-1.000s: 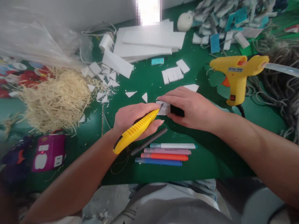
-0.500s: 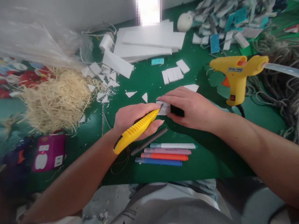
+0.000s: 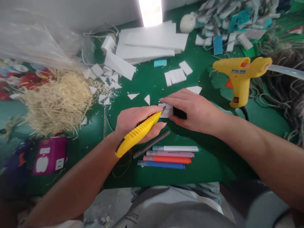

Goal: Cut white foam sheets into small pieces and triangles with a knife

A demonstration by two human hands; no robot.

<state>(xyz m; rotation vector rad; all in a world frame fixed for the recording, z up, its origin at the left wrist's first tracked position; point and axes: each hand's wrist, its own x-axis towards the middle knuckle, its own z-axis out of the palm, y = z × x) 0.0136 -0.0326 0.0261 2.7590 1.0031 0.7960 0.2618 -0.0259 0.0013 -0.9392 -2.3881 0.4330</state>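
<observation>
My left hand (image 3: 135,122) is wrapped round a yellow utility knife (image 3: 140,133). The knife's blade tip rests on a small white foam piece (image 3: 167,111) lying on the green table (image 3: 204,164). My right hand (image 3: 192,109) grips the right side of that foam piece between thumb and fingers. Just in front of my hands lie a dark grey stick (image 3: 152,144) and several markers, among them an orange one (image 3: 167,159) and a blue one (image 3: 161,164). White foam triangles (image 3: 147,99) lie beyond the hands.
A yellow glue gun (image 3: 242,76) stands at the right, near grey fibres (image 3: 280,85). Foam sheets (image 3: 152,41) are stacked at the back. Straw-like shreds (image 3: 59,101) and a magenta box (image 3: 50,155) are on the left. Foam scraps (image 3: 230,19) are heaped at the back right.
</observation>
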